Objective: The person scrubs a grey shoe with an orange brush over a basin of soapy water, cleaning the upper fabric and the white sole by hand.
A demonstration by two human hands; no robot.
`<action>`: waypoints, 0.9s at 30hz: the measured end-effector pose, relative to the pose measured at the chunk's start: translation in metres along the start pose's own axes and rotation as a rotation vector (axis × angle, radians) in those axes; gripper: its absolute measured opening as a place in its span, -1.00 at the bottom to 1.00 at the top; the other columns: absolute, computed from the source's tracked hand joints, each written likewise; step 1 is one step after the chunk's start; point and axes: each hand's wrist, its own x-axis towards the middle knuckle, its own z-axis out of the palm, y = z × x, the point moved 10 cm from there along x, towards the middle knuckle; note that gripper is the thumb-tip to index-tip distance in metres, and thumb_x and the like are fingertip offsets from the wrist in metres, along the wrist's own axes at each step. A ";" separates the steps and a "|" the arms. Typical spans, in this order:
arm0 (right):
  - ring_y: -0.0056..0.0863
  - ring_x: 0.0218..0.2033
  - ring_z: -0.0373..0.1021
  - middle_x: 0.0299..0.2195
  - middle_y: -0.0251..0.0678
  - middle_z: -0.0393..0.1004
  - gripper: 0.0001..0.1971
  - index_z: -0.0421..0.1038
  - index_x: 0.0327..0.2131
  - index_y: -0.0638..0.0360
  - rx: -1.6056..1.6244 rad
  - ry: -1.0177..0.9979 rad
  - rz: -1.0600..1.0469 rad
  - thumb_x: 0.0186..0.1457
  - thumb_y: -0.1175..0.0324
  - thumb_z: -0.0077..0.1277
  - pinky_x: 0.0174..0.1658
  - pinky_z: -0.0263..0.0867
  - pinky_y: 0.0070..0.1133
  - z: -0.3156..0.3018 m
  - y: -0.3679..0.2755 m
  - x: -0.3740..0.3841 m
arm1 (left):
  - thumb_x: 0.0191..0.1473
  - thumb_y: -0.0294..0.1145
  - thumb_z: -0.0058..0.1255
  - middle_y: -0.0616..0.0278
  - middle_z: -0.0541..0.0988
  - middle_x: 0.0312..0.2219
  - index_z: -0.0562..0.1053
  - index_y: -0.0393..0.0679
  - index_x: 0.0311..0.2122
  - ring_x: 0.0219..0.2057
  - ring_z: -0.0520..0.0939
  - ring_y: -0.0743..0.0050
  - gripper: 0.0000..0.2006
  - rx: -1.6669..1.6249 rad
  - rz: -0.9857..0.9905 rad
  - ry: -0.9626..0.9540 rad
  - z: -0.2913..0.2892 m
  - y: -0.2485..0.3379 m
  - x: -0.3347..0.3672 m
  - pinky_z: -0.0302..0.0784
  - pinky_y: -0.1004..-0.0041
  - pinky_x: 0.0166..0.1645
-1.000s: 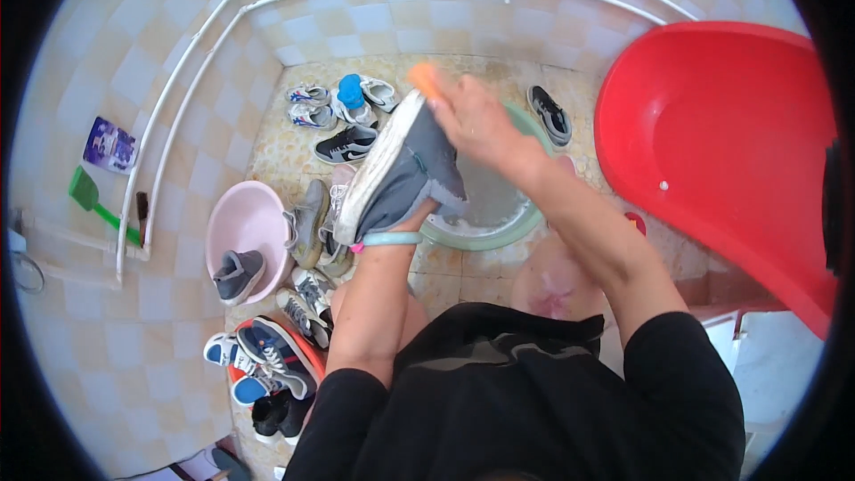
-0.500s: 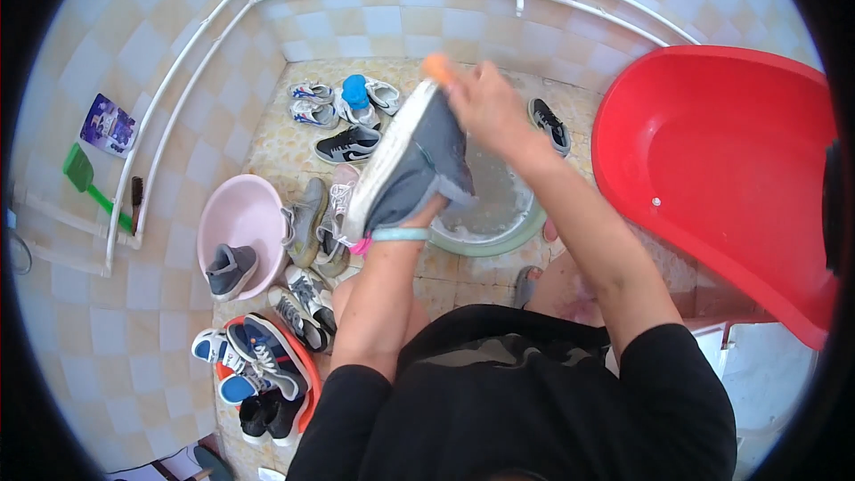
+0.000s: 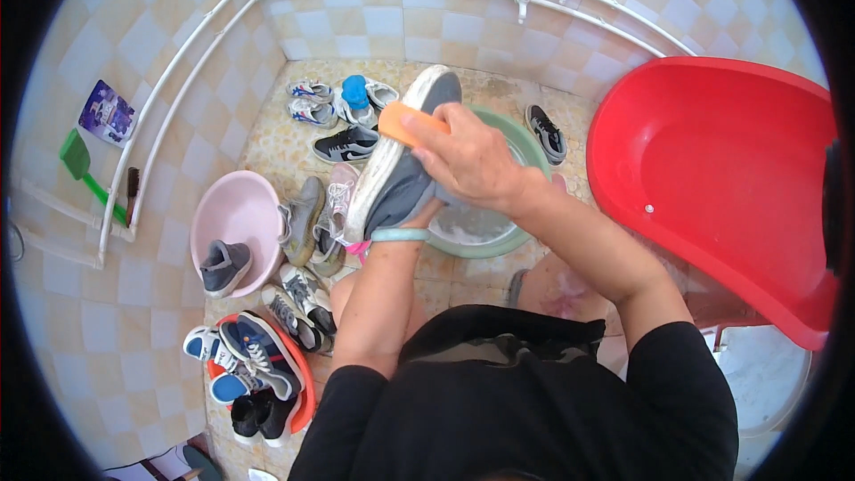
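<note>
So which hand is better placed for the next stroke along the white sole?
Probably the right hand: it holds the orange tool against the white sole. The left hand, hidden in the gray shoe beyond the wrist, seems occupied supporting it.

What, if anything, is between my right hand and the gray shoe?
An orange scrubber, held in your right hand, lies across the white sole of the gray shoe. Nothing else visible stands between them.

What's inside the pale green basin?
Cloudy, sudsy water shows in the pale green basin. The right hand and the gray shoe cover part of it, hiding what is behind them; anything beneath the murky surface cannot be made out.
</note>
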 end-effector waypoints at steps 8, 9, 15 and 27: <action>-0.16 -0.38 0.39 -0.37 -0.13 0.38 -0.68 0.47 -0.09 -0.04 -0.172 0.004 0.131 0.10 0.15 -0.03 -0.31 0.34 -0.33 0.000 0.023 0.016 | -0.11 0.05 0.04 0.02 0.41 0.02 0.33 -0.10 0.07 0.07 0.38 0.02 -0.35 0.148 0.067 -0.076 0.002 0.009 0.002 0.24 0.21 0.16; -0.17 -0.39 0.38 -0.36 -0.14 0.39 -0.69 0.47 -0.10 -0.03 -0.121 0.015 0.032 0.09 0.16 0.00 -0.31 0.34 -0.34 0.002 0.004 0.015 | -0.10 0.06 0.03 0.00 0.38 0.04 0.30 -0.10 0.10 0.09 0.36 0.01 -0.34 0.051 0.038 -0.004 0.003 -0.009 -0.002 0.21 0.20 0.17; -0.20 -0.40 0.38 -0.42 -0.21 0.41 -0.74 0.49 -0.22 -0.01 -0.140 -0.044 0.112 0.04 0.15 0.02 -0.35 0.33 -0.32 -0.008 0.055 0.031 | -0.06 0.07 0.00 -0.06 0.30 0.09 0.20 -0.07 0.17 0.14 0.30 0.00 -0.29 -0.080 -0.159 -0.302 0.009 0.018 0.017 0.13 0.17 0.22; -0.21 -0.08 0.29 -0.14 -0.21 0.37 -0.62 0.36 0.02 0.02 0.015 -0.596 -0.351 0.09 0.31 -0.02 0.04 0.15 -0.35 0.018 -0.004 0.017 | -0.08 0.05 0.04 0.03 0.21 0.14 0.15 0.01 0.17 0.17 0.22 0.08 -0.28 -0.022 0.081 -0.188 0.026 -0.003 -0.010 0.06 0.18 0.25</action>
